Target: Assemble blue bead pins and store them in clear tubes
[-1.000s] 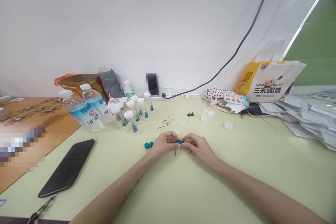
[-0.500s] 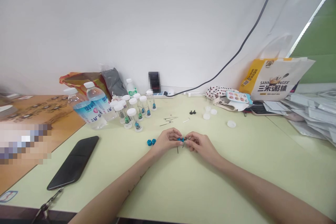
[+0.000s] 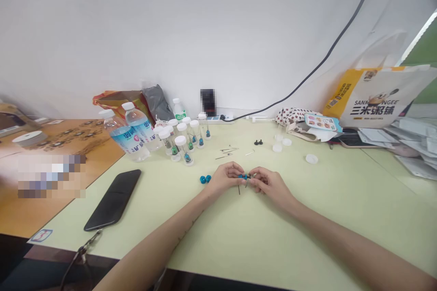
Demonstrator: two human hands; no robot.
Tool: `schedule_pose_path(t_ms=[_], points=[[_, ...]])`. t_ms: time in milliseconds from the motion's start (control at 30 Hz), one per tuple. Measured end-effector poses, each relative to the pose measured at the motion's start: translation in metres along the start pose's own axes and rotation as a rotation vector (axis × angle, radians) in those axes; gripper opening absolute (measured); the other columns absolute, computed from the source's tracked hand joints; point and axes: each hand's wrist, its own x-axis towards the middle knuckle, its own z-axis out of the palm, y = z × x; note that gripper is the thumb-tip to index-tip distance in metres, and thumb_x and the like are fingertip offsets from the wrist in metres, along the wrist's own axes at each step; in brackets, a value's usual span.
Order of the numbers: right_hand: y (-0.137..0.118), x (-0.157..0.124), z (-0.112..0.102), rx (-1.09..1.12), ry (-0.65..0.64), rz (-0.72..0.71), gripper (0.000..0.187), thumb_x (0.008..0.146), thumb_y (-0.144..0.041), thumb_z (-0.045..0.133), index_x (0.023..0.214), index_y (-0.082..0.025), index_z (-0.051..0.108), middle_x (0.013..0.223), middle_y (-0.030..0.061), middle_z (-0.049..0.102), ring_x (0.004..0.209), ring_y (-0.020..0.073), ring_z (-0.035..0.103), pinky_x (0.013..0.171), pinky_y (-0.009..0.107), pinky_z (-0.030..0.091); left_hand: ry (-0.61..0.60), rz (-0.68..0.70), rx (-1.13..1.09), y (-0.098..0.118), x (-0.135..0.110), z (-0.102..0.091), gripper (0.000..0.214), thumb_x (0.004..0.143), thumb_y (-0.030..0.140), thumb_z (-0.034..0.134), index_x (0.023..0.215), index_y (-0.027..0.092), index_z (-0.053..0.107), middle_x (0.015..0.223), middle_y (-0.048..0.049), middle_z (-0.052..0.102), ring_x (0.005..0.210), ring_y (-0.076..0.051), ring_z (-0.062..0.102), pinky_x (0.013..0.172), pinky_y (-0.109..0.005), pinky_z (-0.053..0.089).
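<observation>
My left hand (image 3: 226, 179) is closed, pinching a small blue part (image 3: 243, 177) between thumb and fingers. A thin dark rod (image 3: 239, 189) points down below those fingertips. From the other side my right hand (image 3: 269, 183) meets it, thumb and fingers pinched on a small dark piece (image 3: 249, 176) against the blue part; its exact kind is too small to tell. Two blue knob-like pieces (image 3: 205, 179) lie just left of my left hand. Beyond the hands are several thin metal rods (image 3: 227, 152), a small bent metal key (image 3: 250, 152) and two black pieces (image 3: 258, 142).
Several clear tubes with white caps (image 3: 180, 139) stand at the left, beside two water bottles (image 3: 127, 145). A black phone (image 3: 114, 199) lies nearer me. Loose clear caps (image 3: 312, 158), a patterned pouch (image 3: 293, 118), a paper bag (image 3: 378, 95) and stacked packets (image 3: 416, 138) are on the right.
The whole view has shifted, so everything appears slightly farther right. Both hands stay together on the small blue part, with almost no change in their grip.
</observation>
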Motion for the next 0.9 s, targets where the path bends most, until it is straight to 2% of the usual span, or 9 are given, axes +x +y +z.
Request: schedule_pose_path(t_ms=[500, 900], points=[[0.0030, 0.0007, -0.0008, 0.009, -0.040, 0.008, 0.026, 0.080, -0.043, 0.052, 0.092, -0.020, 0.059, 0.069, 0.0006, 0.062, 0.060, 0.0143, 0.057, 0.055, 0.025, 0.044, -0.007, 0.027, -0.020, -0.0074, 0.0012, -0.0015, 0.040, 0.054, 0.029, 0.080, 0.085, 0.014, 0.059, 0.081, -0.0063, 0.065, 0.075, -0.016, 0.062, 0.072, -0.029, 0.049], [0.0010, -0.0008, -0.0009, 0.008, -0.031, 0.012, 0.025, 0.081, -0.042, 0.051, 0.089, -0.020, 0.060, 0.069, 0.0005, 0.062, 0.059, 0.0134, 0.056, 0.054, 0.025, 0.042, 0.001, 0.026, -0.030, -0.0047, -0.0012, 0.0000, 0.038, 0.055, 0.029, 0.079, 0.084, 0.015, 0.059, 0.080, -0.0044, 0.064, 0.074, -0.015, 0.061, 0.071, -0.028, 0.049]])
